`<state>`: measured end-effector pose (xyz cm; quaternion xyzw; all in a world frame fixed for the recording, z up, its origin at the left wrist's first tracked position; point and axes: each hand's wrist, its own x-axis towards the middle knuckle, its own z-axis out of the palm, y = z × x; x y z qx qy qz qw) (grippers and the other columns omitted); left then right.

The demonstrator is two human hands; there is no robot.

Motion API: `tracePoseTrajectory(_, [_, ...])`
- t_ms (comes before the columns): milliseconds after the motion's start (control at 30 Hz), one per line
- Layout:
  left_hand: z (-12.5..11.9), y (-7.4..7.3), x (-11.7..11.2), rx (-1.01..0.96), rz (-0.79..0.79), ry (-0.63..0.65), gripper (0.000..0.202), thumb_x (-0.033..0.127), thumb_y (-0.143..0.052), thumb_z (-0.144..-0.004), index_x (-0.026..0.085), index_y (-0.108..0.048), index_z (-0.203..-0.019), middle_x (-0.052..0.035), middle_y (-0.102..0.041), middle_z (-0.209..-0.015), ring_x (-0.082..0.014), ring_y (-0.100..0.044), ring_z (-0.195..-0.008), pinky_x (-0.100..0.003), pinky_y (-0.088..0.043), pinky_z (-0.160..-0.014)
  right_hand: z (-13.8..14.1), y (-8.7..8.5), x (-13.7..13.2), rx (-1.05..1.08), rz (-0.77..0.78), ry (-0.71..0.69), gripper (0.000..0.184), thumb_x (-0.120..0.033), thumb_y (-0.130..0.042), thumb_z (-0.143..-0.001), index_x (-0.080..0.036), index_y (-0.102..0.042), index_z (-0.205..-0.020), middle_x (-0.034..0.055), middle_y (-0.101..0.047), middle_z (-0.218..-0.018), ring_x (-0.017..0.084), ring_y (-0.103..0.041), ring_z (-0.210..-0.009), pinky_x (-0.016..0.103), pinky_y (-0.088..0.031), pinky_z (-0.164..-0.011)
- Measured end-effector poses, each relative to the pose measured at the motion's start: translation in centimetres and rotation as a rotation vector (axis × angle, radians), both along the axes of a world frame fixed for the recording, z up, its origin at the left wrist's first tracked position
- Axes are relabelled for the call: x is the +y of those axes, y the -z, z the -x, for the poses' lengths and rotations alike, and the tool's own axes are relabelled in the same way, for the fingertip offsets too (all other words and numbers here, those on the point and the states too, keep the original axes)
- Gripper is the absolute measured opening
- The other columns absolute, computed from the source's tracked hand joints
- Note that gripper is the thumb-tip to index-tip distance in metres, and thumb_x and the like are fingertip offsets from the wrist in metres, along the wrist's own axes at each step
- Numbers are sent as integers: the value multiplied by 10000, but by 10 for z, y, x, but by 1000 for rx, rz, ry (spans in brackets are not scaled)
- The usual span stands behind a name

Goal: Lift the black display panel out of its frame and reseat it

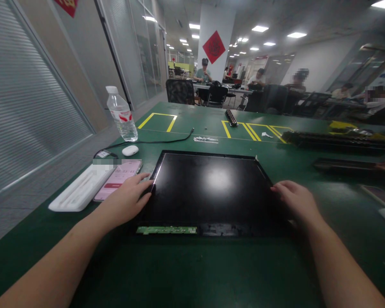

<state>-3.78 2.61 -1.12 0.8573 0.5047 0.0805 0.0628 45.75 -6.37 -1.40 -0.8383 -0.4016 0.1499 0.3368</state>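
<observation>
Clear bottle of water point(123, 121); black panel point(208, 192), left fingers point(146, 185) open against it, right fingers point(280, 188) closed on its edge

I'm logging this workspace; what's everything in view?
table: one, green, foreground
screen: one, black, table centre
circuit board: one, green, screen's near edge
phone: one, pink display, left
tray: one, white, left
small case: one, white, left
bottle: one, clear, left
cable: one, black, left
tape: several strips, yellow, tabletop
parts: several, dark, right
signs: several, red, background
chairs: several, black, background
people: several, varied clothing, background
lights: several, white, ceiling
left grip: one, bare, screen's left edge
right grip: one, bare, screen's right edge
</observation>
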Motion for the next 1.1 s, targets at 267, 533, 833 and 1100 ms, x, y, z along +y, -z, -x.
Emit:
tracePoseTrajectory(267, [-8, -3, -2, -15, -17, -39, 484, 287, -476, -896, 125, -764, -1249, -241, -697, -1420, -436, -644, -1321, -608, -497, -1141, -3, 3, 0, -11, -8, -21, 335, -508, -603, -769, -236, -779, -853, 77, -811, -851, 243, -669, -667, 388, -499, -670])
tracePoseTrajectory(533, [-16, -2, -1, -33, 5, -37, 459, 209, -448, -881, 130, -780, -1188, -221, -746, -1289, -410, -690, -1217, -576, -536, -1091, -1, 4, 0, 8, 8, -1, 349, -517, -604, -768, -233, -774, -878, 80, -809, -867, 246, -682, -682, 383, -486, -657])
tracePoseTrajectory(833, [-13, 5, 6, -80, 15, -45, 491, 196, -471, -820, 121, -777, -1197, -225, -719, -1315, -406, -672, -1228, -567, -527, -1102, 3, -2, -2, 11, 7, -5, 359, -533, -601, -759, -239, -776, -869, 81, -806, -841, 250, -672, -669, 376, -486, -627])
tracePoseTrajectory(1100, [-13, 5, 6, -121, 25, -43, 502, 196, -483, -804, 128, -780, -1203, -215, -718, -1317, -406, -671, -1228, -579, -522, -1113, 3, 0, 0, -44, 4, -6, 345, -529, -596, -751, -247, -768, -852, 79, -796, -819, 264, -677, -704, 389, -493, -665])
